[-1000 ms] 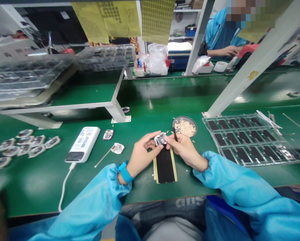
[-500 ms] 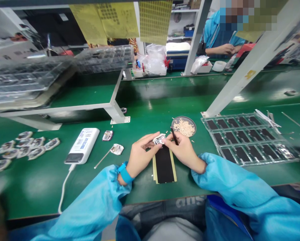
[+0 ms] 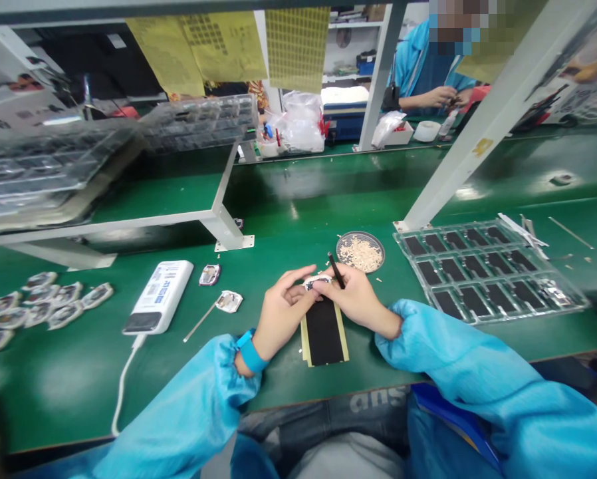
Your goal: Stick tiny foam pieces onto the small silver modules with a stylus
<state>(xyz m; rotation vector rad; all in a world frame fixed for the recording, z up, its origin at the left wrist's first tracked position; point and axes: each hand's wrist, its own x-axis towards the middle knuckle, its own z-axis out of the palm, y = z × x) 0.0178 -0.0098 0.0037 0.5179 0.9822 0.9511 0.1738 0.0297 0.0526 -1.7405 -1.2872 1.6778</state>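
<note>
We read pale block letters, something like "ans", on the dark trousers (image 3: 373,416) just below the near edge of the green worktop (image 3: 54,379). The white power bank (image 3: 157,297) towards the worktop's left carries a printed label (image 3: 165,283), too small for us to read, and the yellow sticker (image 3: 482,146) on the white upright (image 3: 443,179) is illegible too.

White power bank (image 3: 157,297) on the green bench, left, white cable (image 3: 121,386) trailing nearward. Further left, a loose cluster of round modules (image 3: 44,309). Far of centre, a round dish of pale flakes (image 3: 360,251). Right, a clear blister tray (image 3: 485,271) with black pads. Stacked clear trays (image 3: 54,166) on the far-left shelf; yellow sheets (image 3: 227,50) hang above. Far right, a co-worker in a blue smock (image 3: 425,73).
</note>
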